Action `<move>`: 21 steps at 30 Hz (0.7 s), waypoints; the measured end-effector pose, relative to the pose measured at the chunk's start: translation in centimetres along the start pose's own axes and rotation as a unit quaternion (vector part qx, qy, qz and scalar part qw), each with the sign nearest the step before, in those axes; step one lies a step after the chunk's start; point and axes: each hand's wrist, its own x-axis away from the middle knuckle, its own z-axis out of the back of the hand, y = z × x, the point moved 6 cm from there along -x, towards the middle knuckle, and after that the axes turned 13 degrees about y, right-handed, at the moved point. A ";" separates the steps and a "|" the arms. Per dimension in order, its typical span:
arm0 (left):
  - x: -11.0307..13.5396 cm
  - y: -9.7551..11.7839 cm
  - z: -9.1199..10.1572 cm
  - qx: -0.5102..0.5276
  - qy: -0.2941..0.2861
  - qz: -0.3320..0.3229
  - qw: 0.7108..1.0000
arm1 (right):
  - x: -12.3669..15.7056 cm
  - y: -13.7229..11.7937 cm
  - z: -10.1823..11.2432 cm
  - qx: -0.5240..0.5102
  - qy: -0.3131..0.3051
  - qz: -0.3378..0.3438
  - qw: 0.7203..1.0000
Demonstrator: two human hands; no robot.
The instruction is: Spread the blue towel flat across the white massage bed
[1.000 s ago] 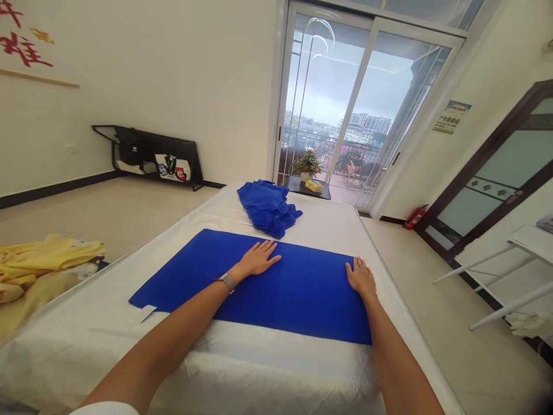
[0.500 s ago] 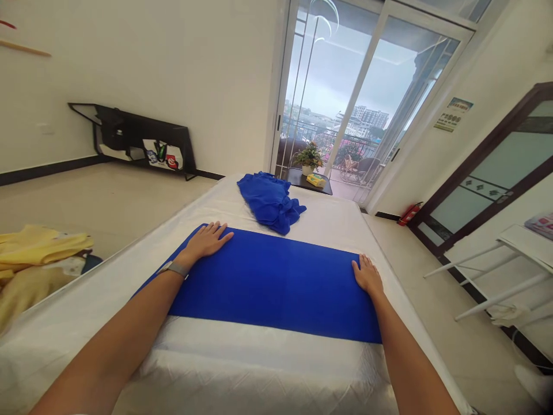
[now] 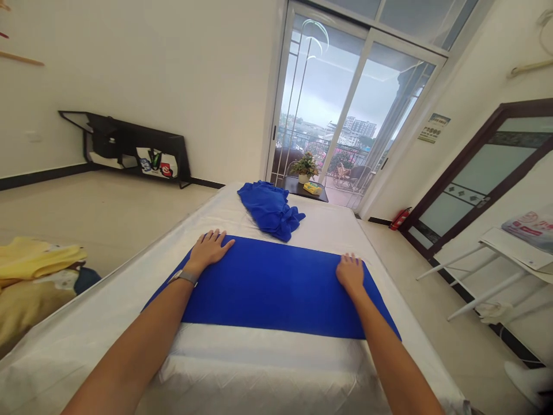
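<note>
A flat blue cloth [image 3: 276, 291], smooth and roughly rectangular, lies across the white mattress [image 3: 268, 372]. My left hand [image 3: 210, 249] rests on its far left corner with the fingers stretched out; a watch with a grey band is on that wrist. On the far right part of the cloth lies my right hand [image 3: 351, 273], palm down, fingers spread toward the far edge. Just beyond the far edge sits a crumpled blue cloth [image 3: 272, 210] in a loose heap.
Yellow and tan clothes [image 3: 41, 265] are piled at the left. A dark small table [image 3: 294, 185] with a potted plant stands past the mattress, before a glass sliding door. At the right are a white table [image 3: 514, 248], a fire extinguisher [image 3: 400, 219] and a brown-framed door.
My right hand has shifted left, inward from the cloth's right edge. My left hand stays at the far left corner. The camera view has tilted up slightly.
</note>
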 end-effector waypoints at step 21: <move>-0.6 -1.6 -1.8 -0.027 0.035 -0.042 0.998 | -0.1 7.7 -5.6 -0.084 -0.105 -0.084 0.987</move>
